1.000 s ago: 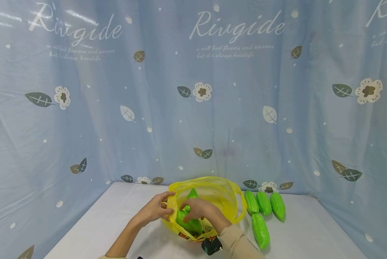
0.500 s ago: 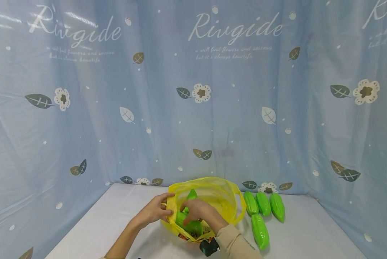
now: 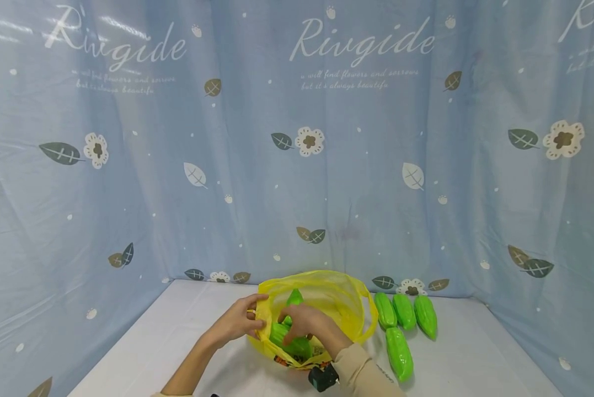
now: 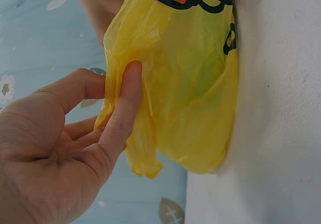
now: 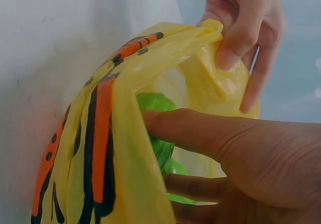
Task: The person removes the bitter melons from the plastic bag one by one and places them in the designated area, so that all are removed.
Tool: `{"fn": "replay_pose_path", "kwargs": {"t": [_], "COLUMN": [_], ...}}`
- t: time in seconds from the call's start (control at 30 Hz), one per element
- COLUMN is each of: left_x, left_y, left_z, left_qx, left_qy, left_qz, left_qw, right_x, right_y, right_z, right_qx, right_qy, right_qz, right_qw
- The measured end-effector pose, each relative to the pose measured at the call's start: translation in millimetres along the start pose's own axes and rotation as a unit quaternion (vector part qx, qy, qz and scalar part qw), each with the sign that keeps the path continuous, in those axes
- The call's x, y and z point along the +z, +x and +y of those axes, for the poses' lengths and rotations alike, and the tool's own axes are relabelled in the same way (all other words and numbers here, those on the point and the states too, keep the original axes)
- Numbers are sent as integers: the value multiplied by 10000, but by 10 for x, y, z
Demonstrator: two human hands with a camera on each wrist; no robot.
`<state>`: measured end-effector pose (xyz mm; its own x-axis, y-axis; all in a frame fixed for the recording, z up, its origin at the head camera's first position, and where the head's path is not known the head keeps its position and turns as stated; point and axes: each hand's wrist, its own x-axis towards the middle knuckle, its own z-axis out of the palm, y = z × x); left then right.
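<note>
Sleeve (image 3: pixel 361 369): beige, right arm; dark device (image 3: pixel 323 379) beside its cuff.
Loose piece (image 3: pixel 400 354): green, ridged, glossy; lies outside, long axis nearly 11–5 (12 points away from the wearer).
Bagged piece (image 3: pixel 299 346): green, ridged; inside the yellow bag (image 3: pixel 348 309), long axis about 10–4.
Right hand (image 3: pixel 304 322): reaches into the mouth; thumb and fingers bent round the bagged piece, which lies at 7 o'clock from it; nearer hand of the two. Firmness of hold: cannot tell, fingertips partly hidden.
Left hand (image 3: pixel 239 318): pinches the rim at 9 o'clock; bagged piece at 4 o'clock from it, farther off.
Upper piece (image 3: pixel 295 298): green, also inside, at 11 o'clock from the right hand; tip toward 12.
Row (image 3: pixel 405 312): three green pieces side by side, at 3 o'clock from the bag, beyond the loose piece.
Table (image 3: pixel 475 342): white.
Curtain (image 3: pixel 356 165): blue, leaf-and-flower print, at 12.
</note>
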<state>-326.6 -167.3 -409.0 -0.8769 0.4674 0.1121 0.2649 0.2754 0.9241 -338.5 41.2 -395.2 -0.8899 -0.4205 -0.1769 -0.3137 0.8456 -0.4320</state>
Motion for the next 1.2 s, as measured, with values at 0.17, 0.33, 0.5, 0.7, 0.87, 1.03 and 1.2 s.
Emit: {"fn": "replay_pose_path", "kwargs": {"t": [0.17,0.33,0.5,0.7,0.87,1.03,1.2], "left_x": [4,5,0,-5,3,13,13], "left_y": [2,6,13,27,31,39,48], "left_z": [3,-1,-4,-28,-55,-68,-64], "left_qx": [0,-6,-9,-40,-58,-61,-42], "left_qy": [19,44,87,150,225,275,307], "left_qz": [12,20,3,28,49,97,108], "left_qw": [10000,10000,10000,9999,9997,9996,9995], "right_x": [-2,-6,-36,-59,-65,-89,-123], "right_y": [-9,-7,-36,-61,-70,-92,-114], "right_z": [18,37,36,50,73,98,143], "right_qx": [-41,-39,-54,-120,-157,-214,-285], "right_qy": [-29,9,78,114,137,259,368], "right_qz": [10,-37,-140,-259,-279,-345,-352], "right_qw": [10000,10000,9999,9995,9994,9988,9983]}}
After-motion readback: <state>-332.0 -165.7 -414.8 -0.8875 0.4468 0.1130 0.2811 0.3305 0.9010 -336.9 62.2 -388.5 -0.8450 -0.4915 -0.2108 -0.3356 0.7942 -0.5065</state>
